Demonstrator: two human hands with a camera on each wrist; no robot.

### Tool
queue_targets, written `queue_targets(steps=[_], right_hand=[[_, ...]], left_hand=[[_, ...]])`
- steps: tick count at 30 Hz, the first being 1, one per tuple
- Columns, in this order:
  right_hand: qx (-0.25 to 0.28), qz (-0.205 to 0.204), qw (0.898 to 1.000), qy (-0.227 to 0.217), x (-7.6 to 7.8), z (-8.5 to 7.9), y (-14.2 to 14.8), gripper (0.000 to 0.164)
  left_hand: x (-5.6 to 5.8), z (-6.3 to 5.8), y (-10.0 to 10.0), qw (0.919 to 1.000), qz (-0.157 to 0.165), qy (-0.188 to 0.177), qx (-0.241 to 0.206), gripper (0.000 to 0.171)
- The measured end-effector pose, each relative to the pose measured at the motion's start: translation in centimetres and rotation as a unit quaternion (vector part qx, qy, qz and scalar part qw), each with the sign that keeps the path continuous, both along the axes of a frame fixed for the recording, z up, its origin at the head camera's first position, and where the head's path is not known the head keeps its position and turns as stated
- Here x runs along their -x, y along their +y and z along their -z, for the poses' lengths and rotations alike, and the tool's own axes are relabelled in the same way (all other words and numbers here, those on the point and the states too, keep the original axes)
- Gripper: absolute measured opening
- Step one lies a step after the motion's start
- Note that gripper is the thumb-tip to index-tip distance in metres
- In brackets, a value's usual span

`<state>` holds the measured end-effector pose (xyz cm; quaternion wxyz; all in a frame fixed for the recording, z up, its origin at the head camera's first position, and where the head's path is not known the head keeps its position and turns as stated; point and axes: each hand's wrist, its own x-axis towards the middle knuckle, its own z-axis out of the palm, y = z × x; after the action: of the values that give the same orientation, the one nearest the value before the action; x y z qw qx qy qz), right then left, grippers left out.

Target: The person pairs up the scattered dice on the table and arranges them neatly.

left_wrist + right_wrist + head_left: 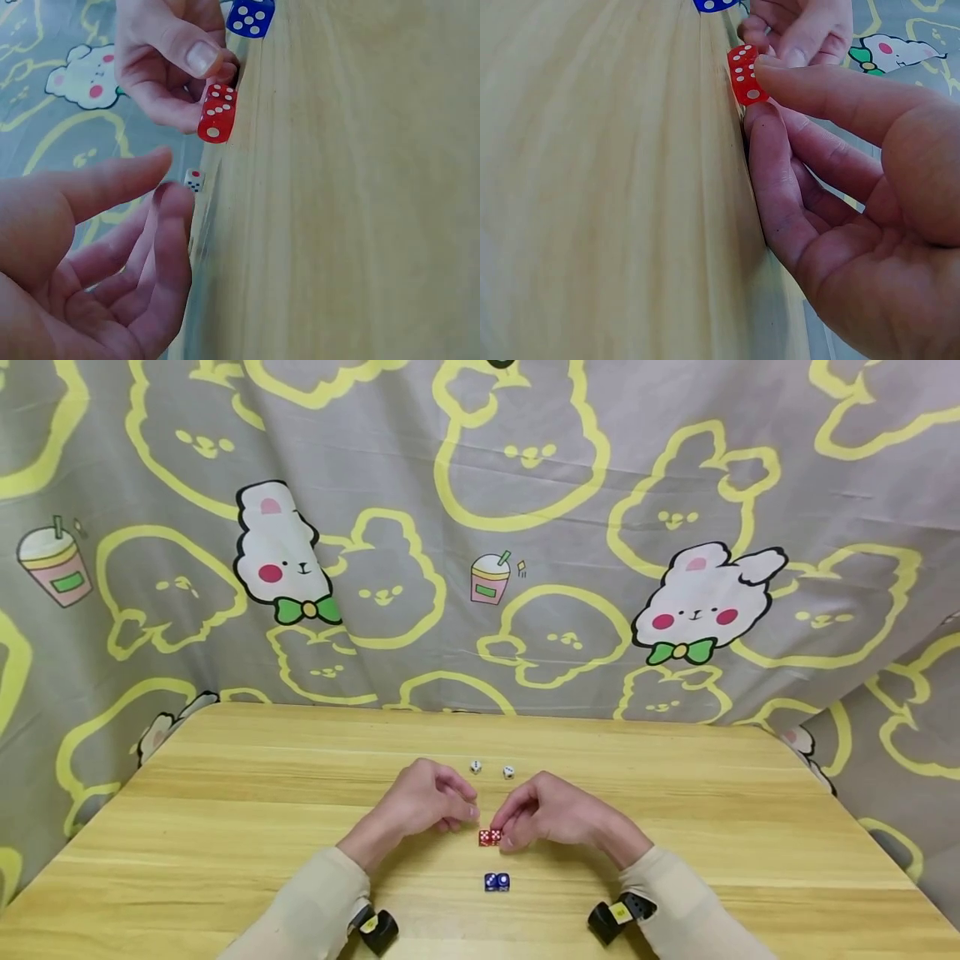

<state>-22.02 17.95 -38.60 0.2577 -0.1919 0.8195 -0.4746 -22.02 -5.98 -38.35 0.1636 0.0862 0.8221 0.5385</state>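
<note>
Two red dice [484, 837] sit side by side on the wooden table between the hands. My right hand [553, 812] has thumb and index finger at opposite sides of the right-hand red die, pinching it; in the right wrist view the thumb tip overlaps the red dice [745, 73]. Just left of the pair, my left hand [429, 800] is apart from them, fingers loosely bent. Nothing lies between its thumb and fingers in the left wrist view, where the red dice [217, 114] show beyond its fingertips.
Two blue dice [497, 882] stand together nearer the table's front. Farther back are two white dice, a left one [476, 767] and a right one [508, 772], with a gap between them. A grey patterned curtain [450, 643] hangs behind the table [240, 777].
</note>
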Motion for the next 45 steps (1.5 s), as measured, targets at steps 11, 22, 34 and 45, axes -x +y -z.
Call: queue_targets(steps=[11,22,34,45], right_hand=[[-0.003,-0.005,1.0,0.004,0.3,-0.3,0.2,0.021],[0.006,-0.013,1.0,0.0,0.3,-0.3,-0.4,0.02],[0.011,-0.017,1.0,-0.003,0.4,-0.1,-0.9,0.02],[0.003,-0.012,1.0,0.003,0.1,0.2,-0.1,0.017]], left_hand=[[2.0,-0.6,0.2,0.9935,-0.109,0.031,0.011,0.034],[3.7,-0.4,0.2,0.9928,-0.114,0.019,0.029,0.039],[4.4,-0.3,0.4,0.9911,-0.111,0.019,0.072,0.031],[4.7,0.3,1.4,0.9926,-0.093,0.023,0.074,0.024]])
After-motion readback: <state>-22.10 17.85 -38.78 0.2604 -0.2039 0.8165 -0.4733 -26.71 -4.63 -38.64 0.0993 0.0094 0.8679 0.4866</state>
